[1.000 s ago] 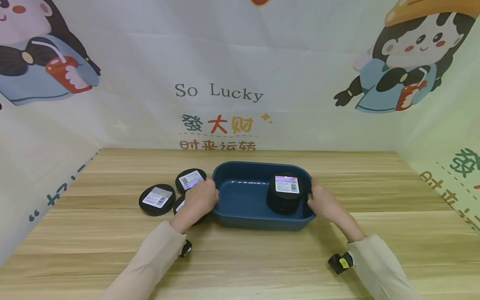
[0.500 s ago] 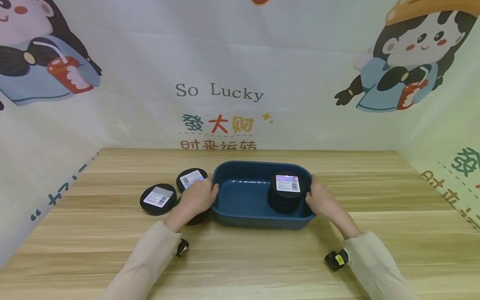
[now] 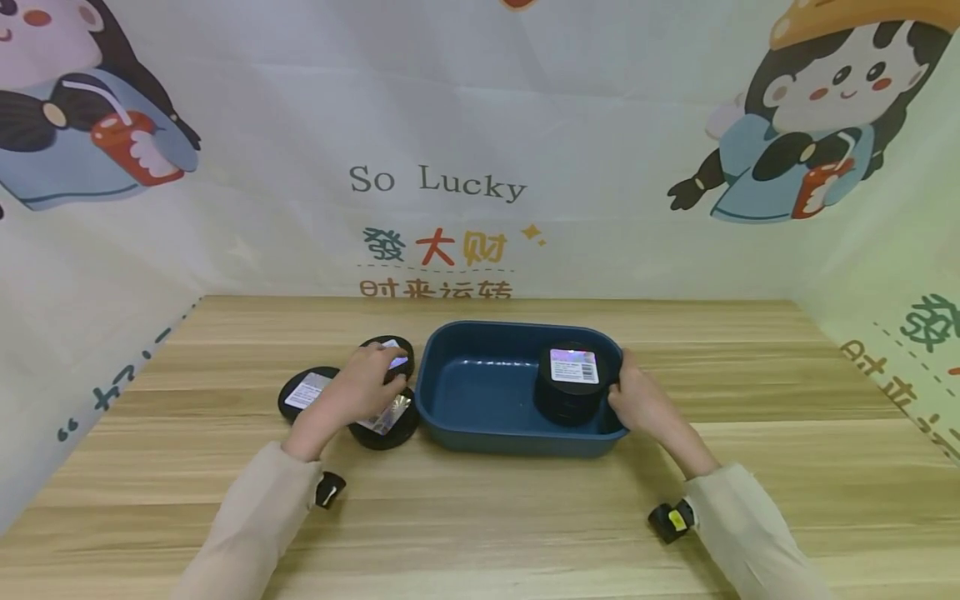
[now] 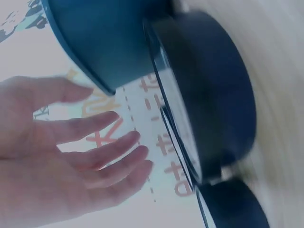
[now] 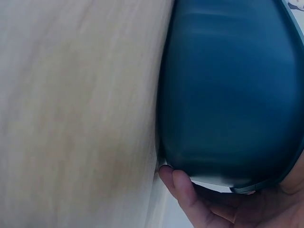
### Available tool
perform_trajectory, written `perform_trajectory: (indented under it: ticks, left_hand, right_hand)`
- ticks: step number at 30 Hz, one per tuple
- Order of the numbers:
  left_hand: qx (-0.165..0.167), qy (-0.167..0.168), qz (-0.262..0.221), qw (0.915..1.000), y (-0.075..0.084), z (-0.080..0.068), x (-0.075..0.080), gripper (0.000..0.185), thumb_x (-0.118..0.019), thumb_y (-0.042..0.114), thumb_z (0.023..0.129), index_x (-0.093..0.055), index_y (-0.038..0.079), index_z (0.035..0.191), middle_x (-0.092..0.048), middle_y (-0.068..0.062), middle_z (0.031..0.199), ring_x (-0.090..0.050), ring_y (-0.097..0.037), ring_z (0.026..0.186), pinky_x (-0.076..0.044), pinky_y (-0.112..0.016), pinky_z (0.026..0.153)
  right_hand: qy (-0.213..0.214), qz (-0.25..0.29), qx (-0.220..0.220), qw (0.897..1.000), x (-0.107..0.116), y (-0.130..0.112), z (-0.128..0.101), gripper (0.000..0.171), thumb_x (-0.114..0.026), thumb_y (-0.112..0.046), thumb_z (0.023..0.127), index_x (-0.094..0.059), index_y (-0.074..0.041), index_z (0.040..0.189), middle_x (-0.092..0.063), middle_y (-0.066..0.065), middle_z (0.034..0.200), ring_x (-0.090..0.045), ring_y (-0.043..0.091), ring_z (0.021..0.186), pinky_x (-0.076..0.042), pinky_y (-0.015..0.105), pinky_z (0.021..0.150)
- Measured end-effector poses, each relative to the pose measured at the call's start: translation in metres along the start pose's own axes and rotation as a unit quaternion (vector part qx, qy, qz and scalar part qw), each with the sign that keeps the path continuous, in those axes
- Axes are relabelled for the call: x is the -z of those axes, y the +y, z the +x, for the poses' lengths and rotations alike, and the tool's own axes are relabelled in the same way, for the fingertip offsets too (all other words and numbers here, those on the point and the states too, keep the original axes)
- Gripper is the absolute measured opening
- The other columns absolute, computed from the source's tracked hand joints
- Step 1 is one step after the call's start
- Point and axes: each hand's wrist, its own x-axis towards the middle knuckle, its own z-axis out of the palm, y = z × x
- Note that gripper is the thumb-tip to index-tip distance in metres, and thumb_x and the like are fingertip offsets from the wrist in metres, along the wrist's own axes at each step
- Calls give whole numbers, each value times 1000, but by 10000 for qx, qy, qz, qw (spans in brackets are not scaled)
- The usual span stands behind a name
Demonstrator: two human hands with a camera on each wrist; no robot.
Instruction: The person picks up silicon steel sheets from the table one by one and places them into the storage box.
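A dark blue plastic tub sits mid-table with a stack of black round tins in its right end, a white barcode label on top. My right hand grips the tub's right rim; in the right wrist view its fingers curl under the tub. My left hand hovers with straight fingers over three black labelled tins lying left of the tub: one far left, one behind, one in front. In the left wrist view the left hand holds nothing beside a tin.
The wooden table is walled on three sides by a printed cartoon backdrop. Small black wrist devices hang under both sleeves. Bare wood lies in front of the tub and to its right.
My left hand has let go of the tub's left rim and moved left over the loose tins. The right hand still holds the right rim; the tub shifted slightly left.
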Motion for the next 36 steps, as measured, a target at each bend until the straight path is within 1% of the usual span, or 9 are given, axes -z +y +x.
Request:
perform_trajectory:
  ticks: [3,6,9,13,20,25,27,32,36]
  left_hand:
    - [111,-404,63,9991,-3,-4,4,52,-60,18,82,-44,-11,122,-45,-32,120,-38,-45,115,-32,-51,93]
    - [201,-690,117,9973,-4,-6,3,69,-68,28,76,-40,-10,126,-41,-34,122,-35,-47,116,-32,-53,92]
    - [338,-801,108,9962,-4,-9,-1,83,-74,35,68,-37,-8,128,-38,-35,123,-34,-47,116,-34,-55,90]
    - [424,-814,194,9956,-5,-11,-6,91,-78,39,61,-37,-5,129,-38,-35,120,-35,-47,112,-37,-57,84]
    - [536,-818,350,9946,-4,-12,-12,87,-81,34,58,-42,-4,126,-33,-38,120,-31,-49,112,-36,-57,83]
    - [661,-777,332,9942,-2,-13,-12,84,-82,32,57,-44,-5,122,-30,-41,121,-30,-50,111,-36,-56,85]
    - [672,-712,338,9946,-1,-14,-12,83,-82,32,57,-44,-7,120,-32,-39,117,-33,-48,107,-37,-54,84]
    - [743,-576,319,9951,-1,-15,-12,78,-83,31,54,-44,-10,107,-39,-31,100,-38,-42,96,-38,-49,81]
    - [855,-702,366,9932,1,-15,-11,78,-84,31,53,-43,-12,104,-41,-28,96,-39,-41,95,-38,-49,82]
  right_hand:
    - [39,7,10,10000,0,0,0,54,-37,0,81,-16,22,126,-49,42,103,-55,36,83,-44,45,73]
    - [66,40,14,10000,-1,1,0,53,-37,1,81,-17,21,125,-50,41,102,-55,36,82,-44,45,72]
    - [81,55,11,10000,-1,1,0,52,-37,1,81,-19,20,125,-50,41,100,-56,36,80,-45,44,70]
    - [77,79,-25,9999,-1,1,-1,51,-37,1,81,-19,19,124,-50,41,100,-56,37,81,-45,44,69]
    - [46,98,-92,9999,0,0,-1,51,-38,0,81,-18,19,124,-50,42,100,-56,36,80,-45,44,69]
    - [81,48,-3,10000,0,1,-2,52,-38,0,81,-17,19,124,-54,38,90,-55,32,69,-45,41,61]
    - [101,23,31,9999,0,1,-3,52,-38,0,80,-17,19,124,-54,37,86,-54,31,65,-44,40,58]
    - [122,19,37,9999,0,1,-4,51,-39,0,81,-18,19,123,-55,37,85,-54,31,66,-44,41,59]
    - [154,33,66,9999,-1,2,-3,50,-40,0,80,-20,18,123,-55,37,85,-54,31,65,-44,41,59]
